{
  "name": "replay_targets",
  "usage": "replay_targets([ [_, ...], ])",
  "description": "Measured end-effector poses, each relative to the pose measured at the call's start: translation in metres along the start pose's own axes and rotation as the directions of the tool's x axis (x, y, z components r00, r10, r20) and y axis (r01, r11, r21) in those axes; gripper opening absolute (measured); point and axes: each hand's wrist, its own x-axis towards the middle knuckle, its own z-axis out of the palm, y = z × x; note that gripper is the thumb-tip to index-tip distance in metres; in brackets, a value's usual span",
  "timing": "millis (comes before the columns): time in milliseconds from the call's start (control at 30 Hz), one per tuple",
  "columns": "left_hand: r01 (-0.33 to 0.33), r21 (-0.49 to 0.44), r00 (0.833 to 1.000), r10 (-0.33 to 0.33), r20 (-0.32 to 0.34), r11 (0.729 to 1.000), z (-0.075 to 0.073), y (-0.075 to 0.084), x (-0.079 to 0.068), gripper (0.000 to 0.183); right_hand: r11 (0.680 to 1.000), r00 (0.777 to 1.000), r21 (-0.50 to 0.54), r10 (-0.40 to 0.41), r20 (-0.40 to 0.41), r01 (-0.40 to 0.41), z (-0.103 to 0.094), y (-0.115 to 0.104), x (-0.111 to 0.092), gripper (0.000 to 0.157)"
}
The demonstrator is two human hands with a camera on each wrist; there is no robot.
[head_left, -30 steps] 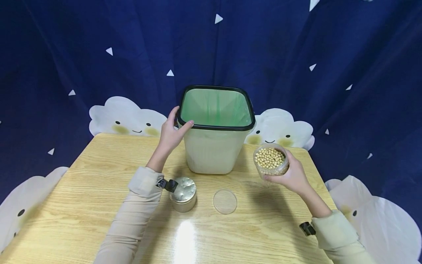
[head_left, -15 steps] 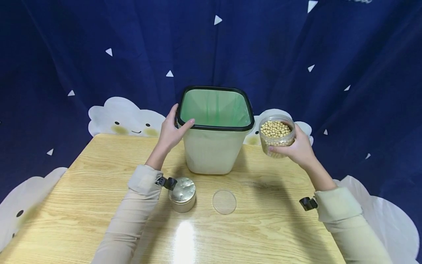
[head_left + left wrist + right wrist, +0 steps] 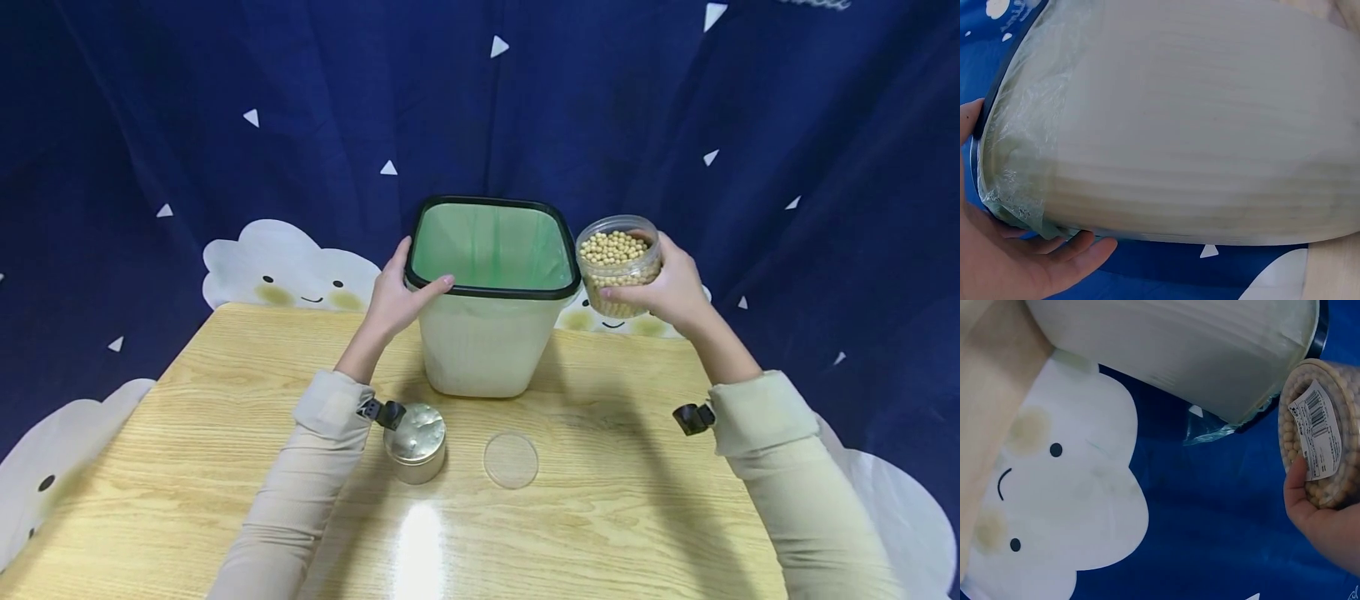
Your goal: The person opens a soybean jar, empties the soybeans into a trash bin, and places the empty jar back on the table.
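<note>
A white trash bin with a black rim and a pale green liner stands upright at the back of the table. My left hand grips its left front corner, thumb over the rim and fingers along the outside. To the right of the bin, my right hand holds a clear round jar raised above the table, close to the rim. Small round pale-yellow balls nearly fill the lidless jar. In the right wrist view, a printed label with a barcode shows on the jar's bottom.
A round silver-topped can sits on the wooden table near my left wrist. A clear flat disc lies to its right. Behind the table hangs a dark blue curtain with white clouds and triangles.
My right hand has raised the jar of balls from low over the table to about the height of the bin's rim, then brought it left toward the bin. The left hand stays at the rim.
</note>
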Motion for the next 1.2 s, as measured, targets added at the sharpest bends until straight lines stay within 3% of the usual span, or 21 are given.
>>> replay_targets([
  [733,0.021,-0.022,1.000,-0.021,-0.007,1.000,0.005,0.003,-0.004,0.090,0.979,0.995,-0.201,-0.026,0.098,0.045,-0.003,-0.016,0.057,0.083],
  [1200,0.015,-0.034,1.000,-0.015,-0.002,0.999,0.010,0.005,-0.007,0.091,0.922,0.984,-0.368,-0.059,0.167,0.118,-0.004,-0.030,0.074,0.084],
])
